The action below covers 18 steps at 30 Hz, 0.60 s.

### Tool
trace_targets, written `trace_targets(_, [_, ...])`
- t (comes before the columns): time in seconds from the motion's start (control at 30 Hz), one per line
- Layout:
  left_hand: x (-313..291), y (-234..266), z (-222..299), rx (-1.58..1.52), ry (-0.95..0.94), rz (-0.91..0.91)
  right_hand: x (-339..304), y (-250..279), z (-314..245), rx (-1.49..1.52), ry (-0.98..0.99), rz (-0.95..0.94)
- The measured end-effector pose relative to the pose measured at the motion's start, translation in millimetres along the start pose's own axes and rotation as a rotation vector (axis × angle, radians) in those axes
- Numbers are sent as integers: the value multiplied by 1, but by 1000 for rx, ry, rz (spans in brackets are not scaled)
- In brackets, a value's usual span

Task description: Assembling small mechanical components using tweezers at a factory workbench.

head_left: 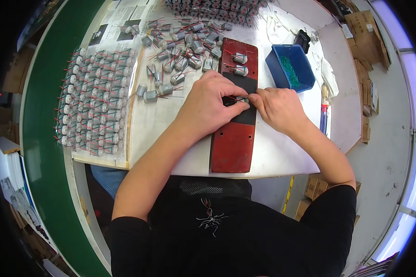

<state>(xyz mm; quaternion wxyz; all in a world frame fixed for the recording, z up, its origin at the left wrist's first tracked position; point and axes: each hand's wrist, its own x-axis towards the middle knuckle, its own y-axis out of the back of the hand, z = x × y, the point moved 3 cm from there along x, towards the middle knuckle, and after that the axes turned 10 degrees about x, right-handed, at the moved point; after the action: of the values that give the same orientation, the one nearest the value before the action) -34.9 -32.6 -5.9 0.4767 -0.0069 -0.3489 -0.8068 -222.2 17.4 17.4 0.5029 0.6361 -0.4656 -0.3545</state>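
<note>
A long red board [233,147] with a black pad across its middle lies on the white table. My left hand [210,104] and my right hand [277,107] meet over the black pad and pinch a small silver motor [241,99] with thin wires between their fingertips. Two more motors [239,64] sit on the far end of the red board. Most of the held motor is hidden by my fingers.
A loose heap of small motors with red and green wires [185,41] lies beyond my left hand. A tray of neatly packed motors [97,101] sits at the left. A blue bin with green bits [290,67] stands at the right, beside a pen-like tool [324,117]. A green belt [41,152] curves along the left.
</note>
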Motion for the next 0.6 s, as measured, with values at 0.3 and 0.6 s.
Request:
trace_targets(0.3, [-2, -2, 1, 26, -22, 30, -5, -6, 3, 50, 21, -22])
trace_targets(0.6, [0, -1, 0, 80, -74, 21, -4, -1, -3, 34, -26, -82])
